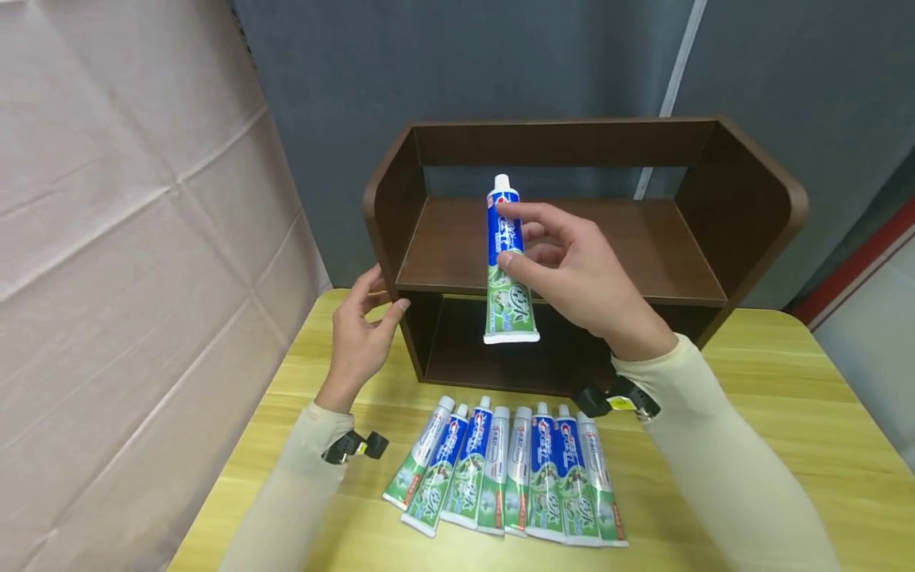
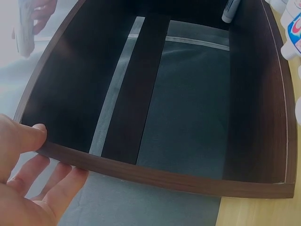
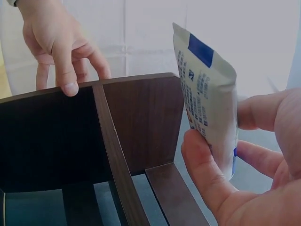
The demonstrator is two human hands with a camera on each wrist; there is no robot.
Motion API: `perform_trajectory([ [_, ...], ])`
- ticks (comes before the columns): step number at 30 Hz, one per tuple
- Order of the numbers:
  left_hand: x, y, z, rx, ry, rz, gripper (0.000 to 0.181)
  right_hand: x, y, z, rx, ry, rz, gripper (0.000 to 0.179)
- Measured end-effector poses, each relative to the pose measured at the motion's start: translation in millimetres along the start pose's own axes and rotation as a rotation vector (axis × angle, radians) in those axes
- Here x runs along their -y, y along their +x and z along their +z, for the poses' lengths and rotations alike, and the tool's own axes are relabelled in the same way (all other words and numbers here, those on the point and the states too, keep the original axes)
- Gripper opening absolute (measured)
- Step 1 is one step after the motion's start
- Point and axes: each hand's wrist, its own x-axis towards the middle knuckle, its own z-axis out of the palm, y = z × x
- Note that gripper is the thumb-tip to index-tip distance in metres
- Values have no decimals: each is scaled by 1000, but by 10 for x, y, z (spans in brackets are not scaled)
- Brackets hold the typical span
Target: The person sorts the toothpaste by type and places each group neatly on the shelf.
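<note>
My right hand (image 1: 572, 266) pinches a toothpaste tube (image 1: 509, 310) between thumb and fingers, its white cap up and its flat green end down. The blue-and-green tube is held before the upper level of a dark brown two-level shelf (image 1: 572, 238); the right wrist view shows the back of the tube (image 3: 207, 89), printed with small text. My left hand (image 1: 360, 338) grips the shelf's left side panel, with the thumb (image 2: 35, 136) on its front edge and the fingers around the outside.
Several toothpaste tubes (image 1: 507, 477) lie in a row on the yellow wood-grain table (image 1: 758, 397), in front of the shelf. The left wrist view catches a tube (image 2: 230, 10) at the far end inside the shelf. White cloth (image 1: 143, 199) hangs on the left, grey cloth (image 1: 443, 63) behind.
</note>
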Motion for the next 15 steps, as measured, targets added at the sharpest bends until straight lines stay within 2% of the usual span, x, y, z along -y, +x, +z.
perform_trajectory([
  [15, 1, 5, -10, 4, 12, 20, 59, 33, 419, 212, 34, 9, -17, 59],
])
